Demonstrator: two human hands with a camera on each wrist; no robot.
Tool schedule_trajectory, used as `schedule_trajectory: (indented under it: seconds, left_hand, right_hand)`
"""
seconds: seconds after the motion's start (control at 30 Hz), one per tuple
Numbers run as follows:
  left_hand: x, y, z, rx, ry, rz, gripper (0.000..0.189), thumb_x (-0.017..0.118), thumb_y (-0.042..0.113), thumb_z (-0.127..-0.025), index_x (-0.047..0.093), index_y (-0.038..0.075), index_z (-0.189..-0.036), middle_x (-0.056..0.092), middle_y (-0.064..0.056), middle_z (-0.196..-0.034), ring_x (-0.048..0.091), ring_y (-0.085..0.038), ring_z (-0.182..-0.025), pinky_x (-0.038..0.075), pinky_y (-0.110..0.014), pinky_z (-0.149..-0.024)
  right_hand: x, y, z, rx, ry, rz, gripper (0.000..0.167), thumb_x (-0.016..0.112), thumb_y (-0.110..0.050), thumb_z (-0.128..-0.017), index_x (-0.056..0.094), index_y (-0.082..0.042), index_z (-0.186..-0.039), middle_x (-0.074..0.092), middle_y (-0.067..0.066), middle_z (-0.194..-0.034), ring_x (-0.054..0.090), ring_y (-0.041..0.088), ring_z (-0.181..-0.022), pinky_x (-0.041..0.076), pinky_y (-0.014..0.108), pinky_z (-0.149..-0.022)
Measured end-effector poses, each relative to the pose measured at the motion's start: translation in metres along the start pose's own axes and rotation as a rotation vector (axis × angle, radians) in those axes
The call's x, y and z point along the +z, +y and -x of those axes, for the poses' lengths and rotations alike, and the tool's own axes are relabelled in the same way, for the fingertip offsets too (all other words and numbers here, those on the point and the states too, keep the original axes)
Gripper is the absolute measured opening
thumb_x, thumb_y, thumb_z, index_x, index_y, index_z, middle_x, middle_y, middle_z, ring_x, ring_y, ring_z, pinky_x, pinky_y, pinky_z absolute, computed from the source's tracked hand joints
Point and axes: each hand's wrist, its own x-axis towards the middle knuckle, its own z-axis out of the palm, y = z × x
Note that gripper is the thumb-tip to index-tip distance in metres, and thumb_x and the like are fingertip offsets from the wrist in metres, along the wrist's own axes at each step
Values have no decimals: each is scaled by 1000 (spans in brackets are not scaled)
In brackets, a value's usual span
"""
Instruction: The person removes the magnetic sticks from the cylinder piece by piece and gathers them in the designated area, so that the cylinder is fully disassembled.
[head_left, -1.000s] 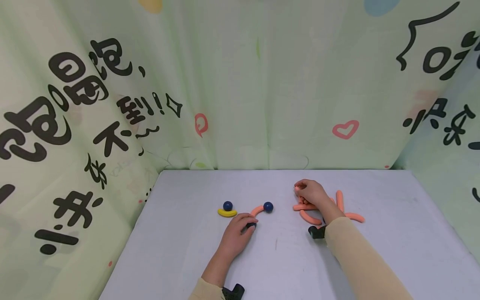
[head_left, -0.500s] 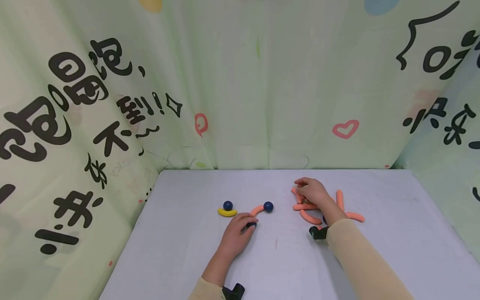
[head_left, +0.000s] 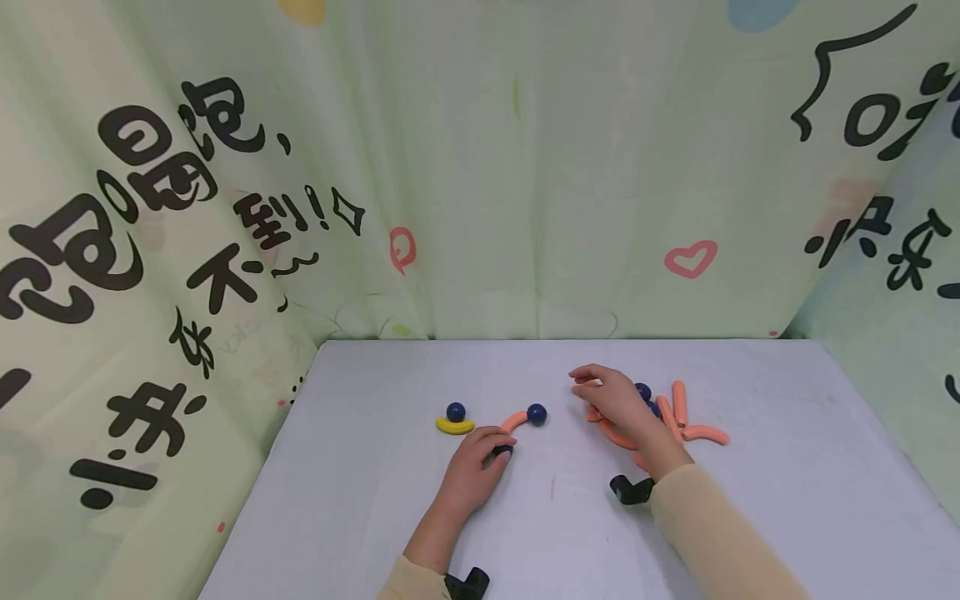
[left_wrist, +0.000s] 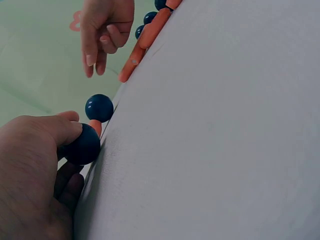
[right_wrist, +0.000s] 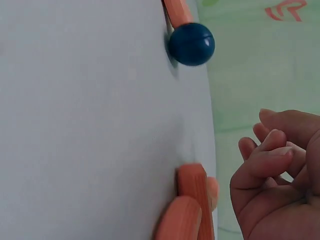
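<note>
My left hand point(head_left: 474, 471) rests low on the table and pinches a dark blue ball point(left_wrist: 85, 144) between thumb and fingers. A curved orange stick point(head_left: 513, 422) joins that ball to a second blue ball point(head_left: 536, 414) farther away. Over a group of orange sticks point(head_left: 618, 435) hovers my right hand point(head_left: 615, 404), its fingers loosely bent with nothing between them. The right wrist view shows those fingers beside an orange stick point(right_wrist: 192, 182), apart from it. Part of the group is hidden under the right hand and wrist.
Left of the held piece, a yellow curved stick point(head_left: 454, 427) lies with a blue ball point(head_left: 455, 411) behind it. More orange sticks point(head_left: 680, 403) spread out right of my right hand, next to blue balls point(head_left: 642, 391). A printed curtain point(head_left: 480, 167) stands behind the white table point(head_left: 555, 533).
My right hand has let go of an orange stick at the group's left and shifted left, towards me. Blue balls behind the hand have come into sight. The left hand stays put.
</note>
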Motion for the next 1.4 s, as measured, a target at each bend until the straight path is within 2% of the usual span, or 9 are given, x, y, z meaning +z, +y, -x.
schedule_trajectory:
  seconds: [0.1,0.2,0.3,0.47,0.57,0.7,0.83,1.13,1.4]
  left_hand:
    - [0,0,0,-6,2,-6,22,63,25,-97,69,35,-116,58,13,-130,54,-14,-125,48,-40,-107]
    - [1,0,0,-23,-2,-8,23,63,27,-97,68,36,-119,58,13,-131,54,-13,-125,47,-40,-107]
    - [1,0,0,-30,-3,-2,28,63,28,-98,65,35,-124,59,12,-132,54,-14,-127,47,-41,-107]
    - [-1,1,1,-32,-8,9,34,62,29,-98,61,34,-131,59,10,-135,54,-15,-129,47,-42,-108]
    - [-1,2,2,-19,-9,8,33,62,29,-98,61,34,-130,59,10,-134,54,-15,-128,47,-42,-107]
    - [-1,1,2,37,-15,-23,33,61,27,-98,63,32,-131,59,9,-135,54,-16,-128,47,-41,-107]
    - [0,-3,0,116,-26,-69,33,61,24,-99,63,29,-131,60,8,-136,54,-17,-127,47,-40,-107]
    - [0,-3,-4,103,-54,-90,32,58,25,-100,63,29,-131,58,8,-140,53,-17,-130,45,-40,-109]
    - [-2,0,-4,88,-55,-82,31,59,25,-100,64,28,-130,58,6,-140,53,-19,-130,46,-41,-108]
  right_hand:
    - [14,-3,6,-44,-1,38,39,62,-27,-97,58,-14,-134,60,12,-119,52,20,-58,45,28,-52]
    - [27,-5,11,-77,-14,85,38,64,-28,-96,61,-16,-131,63,10,-119,50,17,-54,44,28,-51]
    - [41,-2,12,-92,-27,96,37,66,-29,-95,62,-18,-130,64,6,-112,49,16,-51,42,27,-49]
    - [60,4,11,-60,-49,64,43,69,-31,-93,58,-22,-133,61,3,-78,48,17,-49,42,28,-47]
    - [68,6,8,-51,-43,59,45,71,-32,-92,57,-24,-134,58,6,-69,48,17,-47,42,28,-46]
    - [74,4,4,-84,-28,93,44,73,-30,-90,59,-26,-132,66,9,-101,54,16,-56,47,28,-52]
    - [77,3,0,-141,-16,155,39,74,-26,-89,63,-21,-126,58,10,-129,60,15,-68,51,28,-64]
    - [78,2,-2,-157,2,202,26,72,-24,-90,67,-23,-115,58,8,-116,59,15,-64,48,29,-68]
    - [75,3,-2,-107,-14,124,29,70,-24,-92,65,-24,-121,57,8,-102,53,18,-52,46,29,-46]
